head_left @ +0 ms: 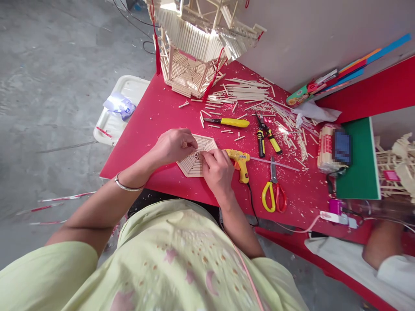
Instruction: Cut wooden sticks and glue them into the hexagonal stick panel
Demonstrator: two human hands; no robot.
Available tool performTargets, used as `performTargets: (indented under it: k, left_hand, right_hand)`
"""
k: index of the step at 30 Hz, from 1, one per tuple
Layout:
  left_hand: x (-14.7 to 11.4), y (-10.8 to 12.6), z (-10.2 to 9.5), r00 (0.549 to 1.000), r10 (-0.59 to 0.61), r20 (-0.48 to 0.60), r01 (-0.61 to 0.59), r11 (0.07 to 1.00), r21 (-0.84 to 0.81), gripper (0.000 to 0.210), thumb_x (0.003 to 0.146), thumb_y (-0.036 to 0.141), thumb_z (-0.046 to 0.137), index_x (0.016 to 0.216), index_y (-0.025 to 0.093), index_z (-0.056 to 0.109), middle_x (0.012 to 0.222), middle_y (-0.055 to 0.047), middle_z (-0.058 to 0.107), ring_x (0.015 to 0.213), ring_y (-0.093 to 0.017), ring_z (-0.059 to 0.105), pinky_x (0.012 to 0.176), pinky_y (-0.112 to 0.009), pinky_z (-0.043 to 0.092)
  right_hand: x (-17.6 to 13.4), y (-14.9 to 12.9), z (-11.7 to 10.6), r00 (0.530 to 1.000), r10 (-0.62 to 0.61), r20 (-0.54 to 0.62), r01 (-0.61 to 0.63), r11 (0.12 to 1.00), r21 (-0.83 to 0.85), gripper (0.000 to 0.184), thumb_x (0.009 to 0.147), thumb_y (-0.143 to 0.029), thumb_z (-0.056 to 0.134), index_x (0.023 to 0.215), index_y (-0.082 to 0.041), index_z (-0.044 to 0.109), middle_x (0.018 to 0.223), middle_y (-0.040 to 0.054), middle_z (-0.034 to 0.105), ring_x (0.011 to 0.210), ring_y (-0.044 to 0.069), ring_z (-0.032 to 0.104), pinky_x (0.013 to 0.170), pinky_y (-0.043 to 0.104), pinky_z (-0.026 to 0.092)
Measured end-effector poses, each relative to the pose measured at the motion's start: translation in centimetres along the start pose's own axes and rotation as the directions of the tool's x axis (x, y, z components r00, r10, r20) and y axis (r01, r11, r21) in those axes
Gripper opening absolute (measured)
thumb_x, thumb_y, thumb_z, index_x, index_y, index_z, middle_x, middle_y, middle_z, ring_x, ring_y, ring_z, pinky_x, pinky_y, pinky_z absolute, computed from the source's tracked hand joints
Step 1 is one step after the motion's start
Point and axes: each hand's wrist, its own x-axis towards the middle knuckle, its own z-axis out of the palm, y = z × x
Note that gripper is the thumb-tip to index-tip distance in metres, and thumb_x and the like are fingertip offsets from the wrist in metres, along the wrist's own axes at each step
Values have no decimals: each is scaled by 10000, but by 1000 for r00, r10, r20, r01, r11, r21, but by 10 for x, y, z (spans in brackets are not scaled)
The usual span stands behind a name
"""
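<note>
A hexagonal panel of thin wooden sticks (191,167) lies flat near the front edge of the red table. My left hand (178,146) is over its upper left part, thumb and fingers pinched together near the centre. From the other side my right hand (218,169) rests over the panel's right part, its fingertips also closed close to the middle. Whatever either pinch holds is too small or hidden to make out. Just right of my right hand lies a yellow glue gun (241,164) with a glue stick in its back end.
Scissors (272,190), cutting pliers (267,137) and a yellow utility knife (233,122) lie on the red table (136,142). Loose sticks (248,91) are scattered behind them. A stick-built pavilion (194,47) stands at the back. A co-worker's arm (384,242) shows at right.
</note>
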Motion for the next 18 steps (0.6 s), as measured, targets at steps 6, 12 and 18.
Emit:
performTargets:
  k: [6, 12, 18]
  left_hand:
    - [-3, -1, 5, 1000, 3, 0, -3, 998, 58, 211, 839, 258, 641, 884, 208, 841, 912, -38, 745, 716, -137, 601, 621, -265, 375]
    - [-5, -2, 10, 999, 23, -22, -20, 993, 116, 237, 847, 249, 615, 891, 217, 846, 902, -39, 754, 732, -149, 628, 594, -269, 340]
    - [-5, -1, 15, 999, 40, -22, -36, 987, 154, 248, 858, 254, 603, 892, 222, 847, 906, -37, 770, 729, -151, 641, 589, -273, 331]
  right_hand:
    - [0, -1, 7, 998, -48, -30, 47, 997, -60, 265, 1057, -191, 547, 1139, -249, 793, 985, 72, 703, 959, 219, 569, 815, 342, 426]
    - [1, -3, 8, 999, -17, -33, 16, 999, -45, 246, 1073, -247, 552, 1126, -238, 793, 996, 78, 707, 973, 224, 567, 820, 340, 419]
    - [1, -3, 9, 999, 20, -32, -21, 1000, -20, 265, 1075, -295, 563, 1250, -224, 750, 1017, 91, 715, 984, 233, 584, 856, 350, 442]
